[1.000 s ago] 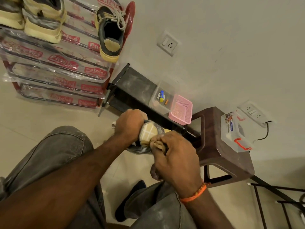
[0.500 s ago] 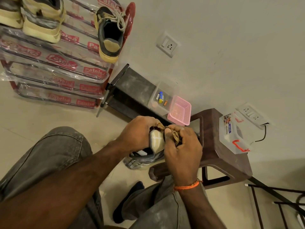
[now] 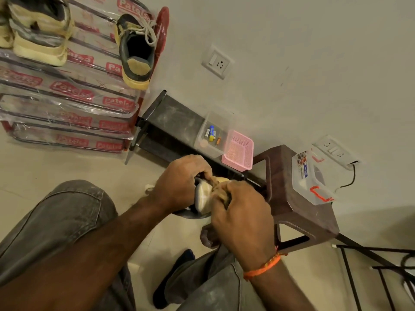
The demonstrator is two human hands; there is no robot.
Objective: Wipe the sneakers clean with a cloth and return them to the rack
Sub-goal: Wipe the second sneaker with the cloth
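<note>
My left hand grips a grey and cream sneaker held in front of me above the floor. My right hand holds a bunched tan cloth pressed against the sneaker's cream part. Most of the sneaker is hidden by both hands. The shoe rack, wrapped in clear plastic with red labels, stands at the upper left. On it sit a black and yellow sneaker and a cream sneaker.
A dark low shelf by the wall carries a clear box and a pink basket. A brown plastic stool at the right holds a clear lidded container. My knees fill the bottom. A black metal frame stands at lower right.
The sneaker has been turned in my left hand. My right hand with the cloth moved up from the sneaker's underside to its upper end and now rubs there.
</note>
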